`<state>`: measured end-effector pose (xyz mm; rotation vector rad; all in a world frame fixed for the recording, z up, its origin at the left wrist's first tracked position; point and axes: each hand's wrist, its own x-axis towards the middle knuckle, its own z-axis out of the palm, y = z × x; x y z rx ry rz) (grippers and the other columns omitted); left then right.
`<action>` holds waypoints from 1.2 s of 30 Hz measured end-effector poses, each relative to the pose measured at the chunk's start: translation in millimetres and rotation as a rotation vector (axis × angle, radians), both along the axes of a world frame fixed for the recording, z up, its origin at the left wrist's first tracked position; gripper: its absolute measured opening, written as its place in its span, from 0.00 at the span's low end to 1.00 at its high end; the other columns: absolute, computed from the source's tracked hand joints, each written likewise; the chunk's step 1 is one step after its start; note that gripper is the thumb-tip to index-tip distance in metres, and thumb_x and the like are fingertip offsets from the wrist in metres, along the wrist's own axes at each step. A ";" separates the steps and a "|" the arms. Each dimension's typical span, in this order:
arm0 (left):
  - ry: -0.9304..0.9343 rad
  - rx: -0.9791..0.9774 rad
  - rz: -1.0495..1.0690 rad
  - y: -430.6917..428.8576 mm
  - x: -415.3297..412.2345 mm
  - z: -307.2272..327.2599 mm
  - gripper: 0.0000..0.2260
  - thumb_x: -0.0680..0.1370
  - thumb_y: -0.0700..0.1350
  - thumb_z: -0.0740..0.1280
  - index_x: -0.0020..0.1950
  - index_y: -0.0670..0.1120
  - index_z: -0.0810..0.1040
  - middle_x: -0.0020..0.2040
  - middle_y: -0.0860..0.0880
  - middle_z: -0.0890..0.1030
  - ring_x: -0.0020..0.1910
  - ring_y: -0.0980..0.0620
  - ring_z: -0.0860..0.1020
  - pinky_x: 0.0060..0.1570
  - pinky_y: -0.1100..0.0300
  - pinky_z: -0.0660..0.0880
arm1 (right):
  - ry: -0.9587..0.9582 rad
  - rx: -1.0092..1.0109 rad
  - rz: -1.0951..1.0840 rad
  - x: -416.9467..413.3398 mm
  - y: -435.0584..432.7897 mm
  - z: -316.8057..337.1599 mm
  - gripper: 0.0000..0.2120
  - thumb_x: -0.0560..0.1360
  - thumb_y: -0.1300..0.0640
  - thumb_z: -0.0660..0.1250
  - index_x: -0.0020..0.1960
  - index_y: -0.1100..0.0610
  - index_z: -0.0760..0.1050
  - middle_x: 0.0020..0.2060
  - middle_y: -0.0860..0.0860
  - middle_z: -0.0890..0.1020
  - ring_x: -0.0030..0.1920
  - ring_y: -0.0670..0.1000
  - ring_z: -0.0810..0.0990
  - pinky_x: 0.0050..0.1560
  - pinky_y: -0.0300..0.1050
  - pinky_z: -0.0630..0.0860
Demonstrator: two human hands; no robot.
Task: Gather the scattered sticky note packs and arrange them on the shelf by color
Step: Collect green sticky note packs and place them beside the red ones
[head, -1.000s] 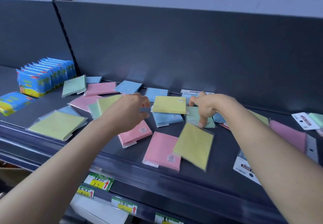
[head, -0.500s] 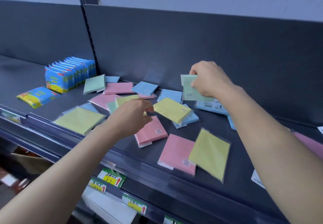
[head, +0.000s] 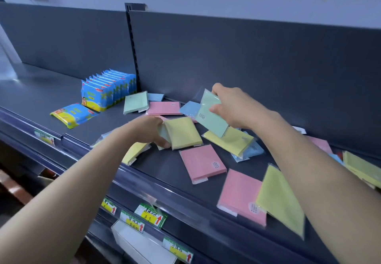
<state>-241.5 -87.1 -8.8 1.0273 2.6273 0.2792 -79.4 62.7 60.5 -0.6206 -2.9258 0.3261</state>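
Sticky note packs in pink, yellow, blue and green lie scattered on the dark shelf [head: 169,166]. My right hand [head: 233,107] grips a green pack [head: 210,115] and holds it tilted above the shelf, over a yellow pack [head: 228,140] and blue packs. My left hand [head: 148,131] grips a yellow pack [head: 182,132] at its left edge, with a pale green pack just under it. Another green pack [head: 136,102] lies at the back left beside a pink pack [head: 164,108]. Two pink packs [head: 203,163] [head: 241,196] and a large yellow pack [head: 281,199] lie near the front.
Blue and yellow wipe packets [head: 107,90] stand in a row at the back left, with one [head: 73,114] lying flat in front of them. Price labels [head: 151,215] hang on the lower shelf edge. More pink and yellow packs [head: 360,166] lie at the far right.
My right hand lifted the green pack off the shelf and carried it left. My left hand closed on the yellow pack. The view shifted left.
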 end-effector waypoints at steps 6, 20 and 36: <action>0.081 -0.052 -0.057 14.2 -10.2 -1.3 0.34 0.64 0.52 0.78 0.65 0.41 0.70 0.60 0.42 0.70 0.55 0.45 0.70 0.52 0.55 0.72 | 0.002 -0.008 -0.024 -9.1 -3.2 -2.3 0.06 0.81 0.57 0.59 0.55 0.56 0.63 0.39 0.52 0.71 0.33 0.49 0.67 0.30 0.46 0.65; 0.352 0.659 0.171 2.7 -7.1 66.6 0.08 0.73 0.35 0.59 0.50 0.43 0.72 0.44 0.46 0.72 0.43 0.42 0.70 0.39 0.56 0.65 | 0.142 0.111 -0.220 -12.2 -5.5 0.1 0.11 0.77 0.66 0.57 0.57 0.56 0.64 0.41 0.55 0.75 0.39 0.58 0.74 0.33 0.49 0.69; -0.138 0.798 -0.575 96.7 164.4 50.2 0.05 0.71 0.40 0.70 0.40 0.46 0.75 0.36 0.53 0.78 0.32 0.57 0.72 0.26 0.70 0.65 | 0.218 0.173 -0.867 209.0 -12.2 -6.5 0.14 0.74 0.67 0.58 0.55 0.53 0.70 0.49 0.55 0.78 0.47 0.61 0.75 0.43 0.53 0.76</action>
